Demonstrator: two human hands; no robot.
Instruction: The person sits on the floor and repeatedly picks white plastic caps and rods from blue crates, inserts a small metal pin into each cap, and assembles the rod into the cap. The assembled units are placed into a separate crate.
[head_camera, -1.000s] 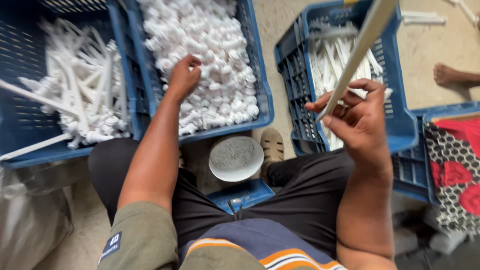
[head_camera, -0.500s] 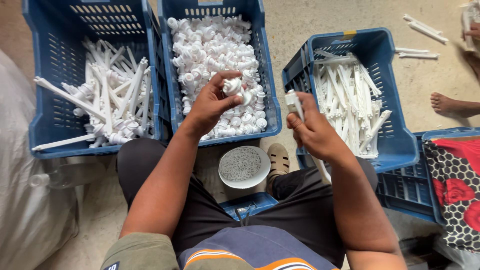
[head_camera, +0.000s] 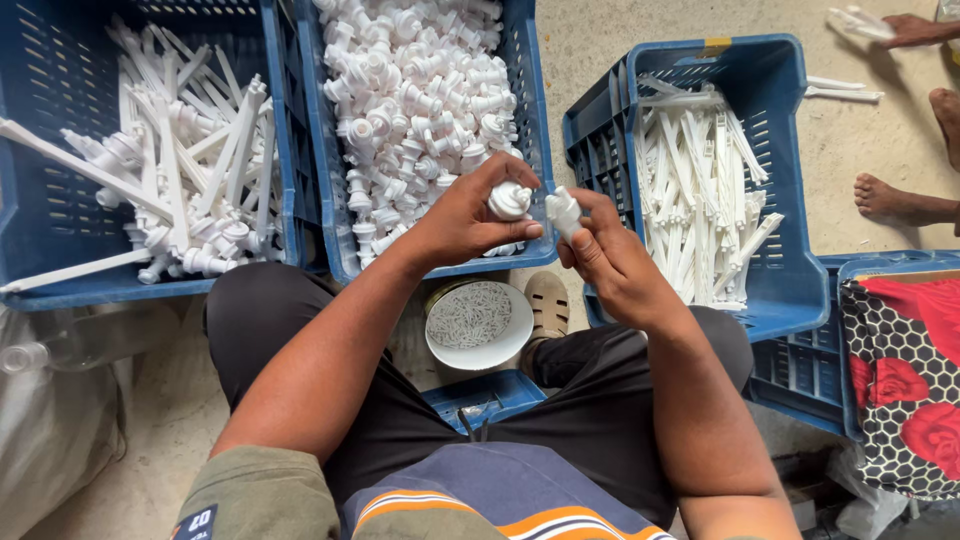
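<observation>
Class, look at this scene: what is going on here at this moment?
A seated person holds a small white plastic cap in the left hand and a white stem piece in the right hand, close together. Blue crates surround them: the middle crate holds caps, the right crate long white stems, the left crate joined pieces.

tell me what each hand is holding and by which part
The left hand pinches a small white plastic cap around its sides with the fingers. The right hand grips a white plastic piece by its lower end.
</observation>
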